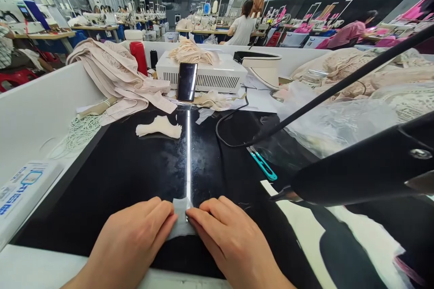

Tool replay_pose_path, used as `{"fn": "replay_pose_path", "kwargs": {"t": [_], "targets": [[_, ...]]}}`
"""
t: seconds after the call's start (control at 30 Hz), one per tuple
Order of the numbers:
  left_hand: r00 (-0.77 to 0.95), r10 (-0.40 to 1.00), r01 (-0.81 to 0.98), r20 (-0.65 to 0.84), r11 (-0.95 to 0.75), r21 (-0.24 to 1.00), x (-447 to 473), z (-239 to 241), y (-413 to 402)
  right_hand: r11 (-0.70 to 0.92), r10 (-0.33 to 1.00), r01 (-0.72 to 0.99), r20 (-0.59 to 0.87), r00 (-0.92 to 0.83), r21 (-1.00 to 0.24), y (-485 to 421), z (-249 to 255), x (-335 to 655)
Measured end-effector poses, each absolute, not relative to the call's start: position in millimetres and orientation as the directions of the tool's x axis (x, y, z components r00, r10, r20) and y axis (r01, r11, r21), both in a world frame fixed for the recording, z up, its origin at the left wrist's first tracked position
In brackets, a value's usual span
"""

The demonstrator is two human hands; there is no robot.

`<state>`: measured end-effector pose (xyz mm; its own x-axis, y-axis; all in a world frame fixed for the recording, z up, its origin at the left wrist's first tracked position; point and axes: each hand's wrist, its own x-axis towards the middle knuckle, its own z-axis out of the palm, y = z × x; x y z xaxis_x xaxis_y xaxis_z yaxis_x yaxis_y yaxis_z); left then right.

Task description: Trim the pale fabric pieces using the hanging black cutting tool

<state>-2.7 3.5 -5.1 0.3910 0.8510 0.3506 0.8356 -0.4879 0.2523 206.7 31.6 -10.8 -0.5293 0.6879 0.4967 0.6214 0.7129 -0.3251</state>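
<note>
Head view, hands [132, 237] side by side, pinching grey sheet [180, 229]

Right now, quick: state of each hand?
Left hand: closed, pinching the left side of a small pale grey piece.
Right hand: closed, pinching the same piece on its right side.

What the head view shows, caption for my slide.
Left hand and right hand pinch a small grey piece over a black surface, teal snips nearby.
</note>
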Motion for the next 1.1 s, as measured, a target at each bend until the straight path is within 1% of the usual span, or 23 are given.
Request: {"fn": "replay_pose_path", "kwargs": {"t": [0.27, 0.33, 0.4, 0.47, 0.57, 0.63, 0.7, 0.8, 0.97, 1.1], "targets": [[0.384, 0.853, 0.836, 0.354, -0.484, 0.259, -3, -4, 2, 0.705, 0.702, 0.613, 0.479, -0.527, -0.357, 33, -11, 207], [0.389, 0.852, 0.841, 0.35, -0.484, 0.244, -3, -3, 2, 0.701, 0.708, 0.614, 0.462, -0.535, -0.363, 32, -10, 206], [0.399, 0.842, 0.851, 0.363, -0.487, 0.194, -3, -2, 2, 0.698, 0.712, 0.617, 0.452, -0.537, -0.365, 32, -10, 206], [0.424, 0.806, 0.852, 0.413, -0.51, 0.12, -2, 2, 3, 0.696, 0.712, 0.619, 0.46, -0.531, -0.363, 32, -10, 205], [0.497, 0.698, 0.811, 0.515, -0.586, 0.011, 3, 7, 4, 0.698, 0.708, 0.62, 0.473, -0.524, -0.358, 31, -10, 205], [0.536, 0.625, 0.771, 0.568, -0.636, -0.028, 6, 7, 5, 0.695, 0.712, 0.621, 0.461, -0.529, -0.361, 31, -10, 205], [0.552, 0.583, 0.744, 0.597, -0.667, -0.037, 9, 4, 5, 0.687, 0.723, 0.624, 0.433, -0.538, -0.372, 30, -10, 206], [0.558, 0.577, 0.733, 0.597, -0.68, -0.027, 11, -3, 5, 0.683, 0.729, 0.619, 0.417, -0.543, -0.387, 29, -11, 207], [0.579, 0.57, 0.724, 0.583, -0.688, -0.047, 8, -7, 5, 0.699, 0.711, 0.604, 0.461, -0.531, -0.383, 31, -13, 205], [0.573, 0.588, 0.73, 0.572, -0.683, -0.028, 6, -6, 4, 0.704, 0.702, 0.608, 0.487, -0.519, -0.367, 31, -12, 204]]}}
